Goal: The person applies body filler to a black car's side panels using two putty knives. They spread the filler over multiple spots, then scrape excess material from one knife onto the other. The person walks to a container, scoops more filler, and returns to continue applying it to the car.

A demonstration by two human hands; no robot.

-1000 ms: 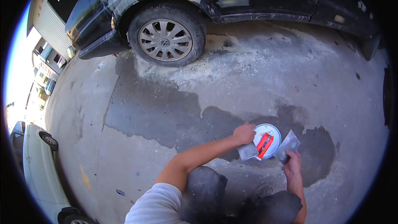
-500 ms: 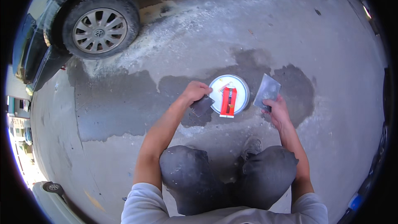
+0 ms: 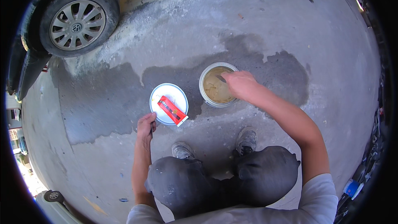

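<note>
An open metal can [image 3: 202, 92] of beige putty [image 3: 215, 89] stands on the floor in front of me. My right hand [image 3: 242, 85] is closed over its right rim, gripping a metal spreader [image 3: 222, 78] whose visible part points into the can. My left hand [image 3: 146, 125] pinches the near-left edge of the round white lid [image 3: 171, 91], held off to the left of the can. A dark spreader [image 3: 152, 130], seen edge-on, is also in that hand. On the lid lies a red tube [image 3: 172, 110], slanting, its flat end reaching past the lid's edge.
A dark car's wheel [image 3: 78, 27] stands at the far left. Wet dark patches [image 3: 101, 99] and whitish dust mark the concrete floor [image 3: 340, 83]. My shoes [image 3: 247, 139] and bent knees are just this side of the can. Clutter lines the right edge, including a blue container [image 3: 351, 188].
The lid has come off the can and moved left with my left hand, the red tube still on it. My right hand has swung left and forward, bringing its spreader into the can.
</note>
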